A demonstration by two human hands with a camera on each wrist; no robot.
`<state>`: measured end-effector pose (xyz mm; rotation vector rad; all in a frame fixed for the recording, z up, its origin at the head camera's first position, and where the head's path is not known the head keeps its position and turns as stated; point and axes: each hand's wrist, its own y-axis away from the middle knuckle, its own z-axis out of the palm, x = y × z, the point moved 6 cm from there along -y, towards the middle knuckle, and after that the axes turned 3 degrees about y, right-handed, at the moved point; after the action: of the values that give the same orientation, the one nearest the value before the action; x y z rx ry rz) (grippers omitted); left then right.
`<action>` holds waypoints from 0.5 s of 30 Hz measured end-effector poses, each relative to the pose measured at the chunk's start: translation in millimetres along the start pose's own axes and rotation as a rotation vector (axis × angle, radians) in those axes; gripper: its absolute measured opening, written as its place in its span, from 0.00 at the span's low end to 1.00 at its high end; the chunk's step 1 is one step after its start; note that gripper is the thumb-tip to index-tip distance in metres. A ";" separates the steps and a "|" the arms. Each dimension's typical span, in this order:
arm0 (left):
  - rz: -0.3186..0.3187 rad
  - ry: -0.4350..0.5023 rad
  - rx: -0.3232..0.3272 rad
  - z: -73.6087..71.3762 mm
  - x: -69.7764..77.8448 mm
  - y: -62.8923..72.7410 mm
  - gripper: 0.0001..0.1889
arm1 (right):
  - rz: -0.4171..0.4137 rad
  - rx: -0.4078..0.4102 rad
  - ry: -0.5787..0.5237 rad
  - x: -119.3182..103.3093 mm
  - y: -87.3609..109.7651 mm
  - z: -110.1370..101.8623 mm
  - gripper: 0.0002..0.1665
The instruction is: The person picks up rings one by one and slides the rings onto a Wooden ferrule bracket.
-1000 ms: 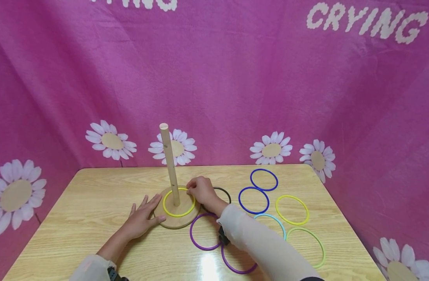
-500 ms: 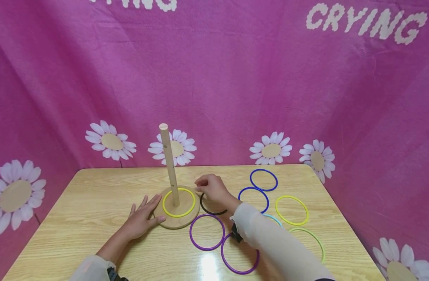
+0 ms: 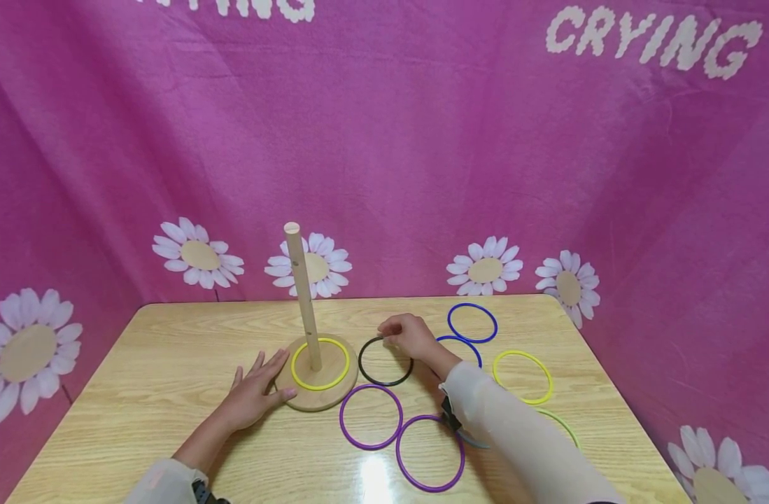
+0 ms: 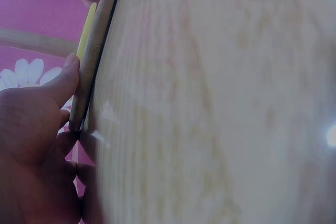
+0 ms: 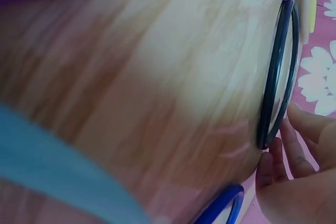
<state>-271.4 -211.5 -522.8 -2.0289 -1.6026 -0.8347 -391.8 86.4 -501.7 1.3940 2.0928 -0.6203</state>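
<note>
My left hand (image 3: pixel 252 399) lies with its fingers spread along the left rim of the round wooden base (image 3: pixel 308 400), my thumb touching that rim on the near side, gripping nothing. The only piece on the base is a yellow ring (image 3: pixel 321 388), lying flat around the foot of the wooden post (image 3: pixel 303 294). The post stands upright, its long axis running up from the base, its bare end at the top, and it slants slightly to my left in the head view. My right hand (image 3: pixel 412 339), fingers bent and the gap narrow, is at the far right edge of the black ring (image 3: pixel 360 360); I cannot tell whether I pinch it. That ring lies on the wooden table (image 3: pixel 189 350) just right of the base. Nearer me, a purple ring (image 3: pixel 373 448) touches or nearly touches a second purple ring (image 3: pixel 431 490). Beyond my right wrist, a blue ring (image 3: pixel 481 358) meets a farther blue ring (image 3: pixel 496 325). Another yellow ring (image 3: pixel 551 383) lies to the right, while my sleeve (image 3: pixel 497 413) partly covers a light green ring (image 3: pixel 563 425) and a light blue ring (image 5: pixel 68 169).
</note>
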 end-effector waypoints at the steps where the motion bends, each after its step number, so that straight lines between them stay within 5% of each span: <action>1: 0.000 -0.001 0.000 0.0 0.0 -0.1 0.46 | 0.005 0.000 0.009 1.4 0.4 -0.5 0.12; 15: 0.001 -0.001 0.004 -0.4 0.2 0.6 0.46 | -0.026 -0.037 0.066 11.8 -5.9 2.0 0.12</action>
<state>-270.8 -211.8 -522.3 -2.0275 -1.6033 -0.8294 -400.6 91.0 -510.6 1.3859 2.1669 -0.5495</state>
